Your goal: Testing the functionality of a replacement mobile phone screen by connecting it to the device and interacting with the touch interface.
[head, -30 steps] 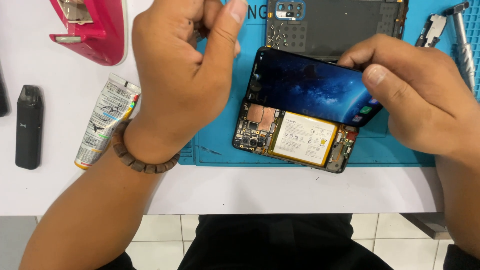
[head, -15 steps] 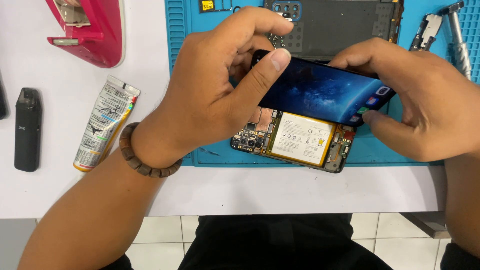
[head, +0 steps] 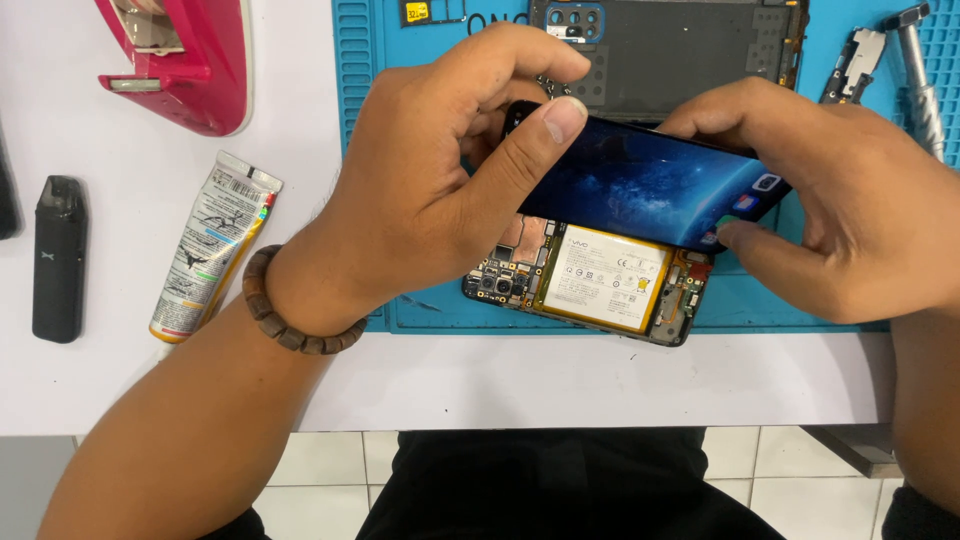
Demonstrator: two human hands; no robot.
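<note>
Both my hands hold a lit phone screen point(head: 650, 185) that shows a blue starry picture. My left hand point(head: 440, 170) pinches its left end, thumb on the glass. My right hand point(head: 840, 200) grips its right end. The screen is tilted up above an opened phone body point(head: 590, 280), whose white battery and circuit boards are exposed. The phone body lies on a blue work mat point(head: 360, 120). A wooden bead bracelet point(head: 285, 310) is on my left wrist.
A dark phone back cover point(head: 680, 50) lies at the mat's far edge, with metal tools point(head: 915, 70) at the far right. Left of the mat are a glue tube point(head: 210, 250), a small black device point(head: 58, 258) and a pink tape dispenser point(head: 190, 60). The table edge runs close to me.
My left hand came down from above the mat and took hold of the screen's left end. The screen lifted and shifted slightly right, away from the phone body.
</note>
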